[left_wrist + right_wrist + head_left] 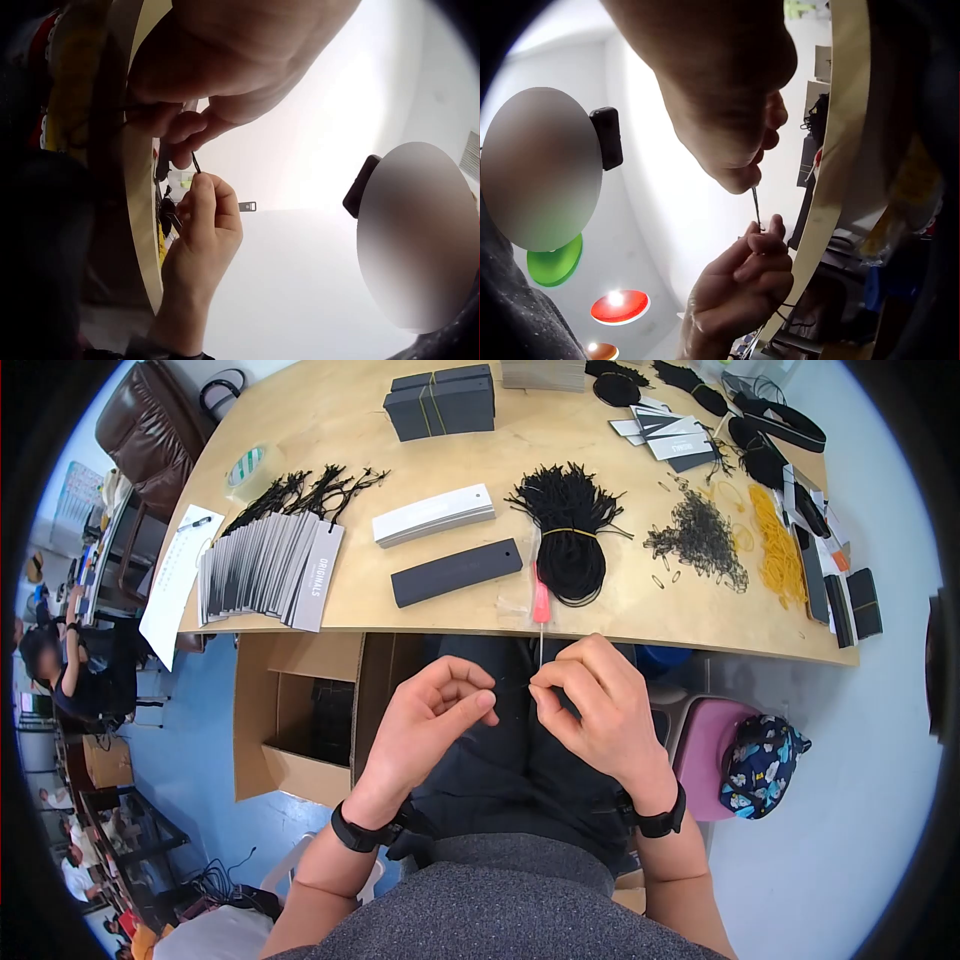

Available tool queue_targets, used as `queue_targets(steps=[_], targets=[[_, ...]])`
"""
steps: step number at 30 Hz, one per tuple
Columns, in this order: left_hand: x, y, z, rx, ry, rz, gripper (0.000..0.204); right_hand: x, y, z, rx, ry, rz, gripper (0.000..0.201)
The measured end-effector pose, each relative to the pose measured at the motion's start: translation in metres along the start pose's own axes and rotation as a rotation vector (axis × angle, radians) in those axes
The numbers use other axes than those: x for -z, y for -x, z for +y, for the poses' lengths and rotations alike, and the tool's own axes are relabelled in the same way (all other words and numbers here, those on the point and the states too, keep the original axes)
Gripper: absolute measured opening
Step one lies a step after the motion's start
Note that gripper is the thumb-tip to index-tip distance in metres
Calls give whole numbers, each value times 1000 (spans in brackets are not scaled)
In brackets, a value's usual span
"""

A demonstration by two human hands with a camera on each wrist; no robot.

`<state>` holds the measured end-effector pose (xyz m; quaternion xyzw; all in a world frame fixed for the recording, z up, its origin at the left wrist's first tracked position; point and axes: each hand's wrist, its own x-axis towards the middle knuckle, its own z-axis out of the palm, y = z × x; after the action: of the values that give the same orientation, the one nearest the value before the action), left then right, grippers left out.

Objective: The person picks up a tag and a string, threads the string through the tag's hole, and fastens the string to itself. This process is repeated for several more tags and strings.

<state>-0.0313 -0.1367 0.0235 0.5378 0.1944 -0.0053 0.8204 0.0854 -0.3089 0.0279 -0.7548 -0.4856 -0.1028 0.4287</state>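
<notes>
Apparently a thin dark cord [756, 205] between the two hands [600, 710].

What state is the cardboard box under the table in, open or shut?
Open: the head view looks down into the cardboard box, and the dark contents show inside.

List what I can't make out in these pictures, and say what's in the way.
- The parts of the dark strand inside the grips: right wrist view, hidden by the left hand and right hand.
- The sheet's writing: head view, too small.
- The box's contents: head view, too dark.
- The grey stack's far side: head view, cut by the top edge.
</notes>
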Motion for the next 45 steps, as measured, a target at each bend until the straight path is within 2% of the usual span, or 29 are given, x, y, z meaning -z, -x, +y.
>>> queue_targets(steps=[2, 3, 5, 6, 8, 9, 11, 12, 13, 15, 17, 20, 22, 23, 25, 26, 28, 29, 31, 32, 33, 35, 36, 37, 40, 42, 43, 45], targets=[[0, 2, -2, -67, -200, 63, 13, 0, 1, 0, -8, -10, -26, 20], [3, 2, 0, -67, -201, 62, 13, -1, 2, -1, -7, -17, -34, 20], [9, 3, 3, 44, -201, -67, 12, -2, 2, -1, -6, -22, -42, 20], [11, 3, 4, 45, -202, -68, 12, -3, 2, -1, -11, -30, -30, 19], [13, 2, 2, 244, 360, -179, 13, -6, 3, -3, -18, -39, -19, 19], [10, 1, 0, 244, 360, -178, 13, -8, 3, -4, -16, -36, -20, 18], [-1, -3, -8, 117, 467, -26, 16, -11, 4, -7, -13, -34, -20, 18], [-4, -4, -11, 68, 354, 42, 15, -13, 6, -9, -29, -25, -27, 17], [-9, -4, -12, 68, 355, 42, 15, -14, 6, -11, -47, -15, -35, 17], [-16, -3, -9, -416, -473, 162, 12, -11, 7, -11, -59, -27, -15, 16], [-19, 0, -5, -457, -586, 157, 11, -7, 8, -13, -214, -152, -64, 13], [-12, 0, -3, -382, -498, 102, 10, 0, 6, -14, -323, -257, -56, 11], [-4, -2, -5, -103, -139, 59, 12, 5, 1, -15, -327, -246, -37, 11], [1, -2, -6, -102, -139, 59, 12, 7, 0, -14, -333, -234, -17, 11], [10, -3, -7, 134, 233, -101, 15, 6, 0, -11, -343, -223, -23, 11], [10, -3, -7, 134, 233, -101, 15, 3, 1, -10, -335, -219, -31, 11], [7, -3, -8, 184, 586, -217, 18, -2, 2, -11, -323, -217, -43, 11], [4, -4, -8, 182, 588, -215, 18, -5, 4, -12, -281, -176, -72, 12], [-3, -6, -10, 53, 383, -19, 18, -6, 6, -15, -240, -134, -103, 12], [-5, -7, -13, -84, 121, 34, 18, -4, 6, -17, -230, -125, -114, 12], [-8, -7, -10, -83, 123, 33, 18, -3, 6, -18, -222, -116, -123, 12], [-14, -4, -2, -581, -774, 125, 18, 0, 5, -21, -269, -172, -123, 12], [-15, -4, -3, -681, -816, 95, 21, 1, 4, -22, -312, -231, -124, 12], [-15, -4, -3, -681, -816, 95, 21, 2, 3, -22, -312, -231, -123, 12], [-15, -2, -4, -631, -749, 140, 18, 7, -1, -20, -355, -239, -91, 11], [-10, -1, -2, -321, -623, 113, 15, 10, -3, -17, -403, -214, -18, 10], [-6, 0, -2, -321, -624, 113, 15, 11, -4, -15, -403, -214, -17, 10], [2, -1, -5, 47, -101, -41, 14, 11, -4, -12, -364, -171, -25, 10]])
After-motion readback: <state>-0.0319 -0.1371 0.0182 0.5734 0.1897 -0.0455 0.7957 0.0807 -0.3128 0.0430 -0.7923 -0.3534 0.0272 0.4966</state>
